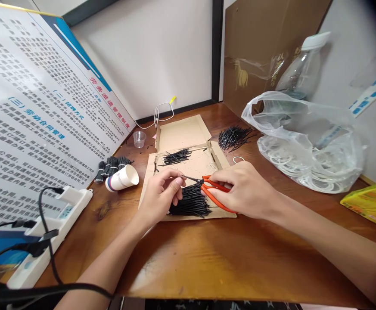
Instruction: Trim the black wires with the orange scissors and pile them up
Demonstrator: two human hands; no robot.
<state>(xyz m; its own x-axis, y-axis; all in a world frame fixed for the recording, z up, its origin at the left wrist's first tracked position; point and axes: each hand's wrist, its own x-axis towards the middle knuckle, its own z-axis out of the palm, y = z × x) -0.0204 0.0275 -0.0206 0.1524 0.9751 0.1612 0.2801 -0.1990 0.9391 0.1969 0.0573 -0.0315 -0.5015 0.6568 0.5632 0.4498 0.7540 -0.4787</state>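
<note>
My right hand (249,189) grips a pair of orange-handled scissors (218,202), with fingers around the handles. Their dark blades point left, and the tip reaches the fingertips of my left hand (163,189). That hand is closed, thumb and fingers pinched together; what is between them is too small to make out. Below both hands a dense bunch of thin black strips (191,202) lies on a flattened cardboard box (183,133). A smaller group of black strips (176,157) rests farther back on the same cardboard.
Right of the box lie a loose pile of black strips (234,137) and a clear plastic bag (310,168) of white rings, before a bottle (300,73). To the left are a tipped paper cup (123,178), tied black bundles (112,168), a small clear cup (139,139) and a power strip (52,237).
</note>
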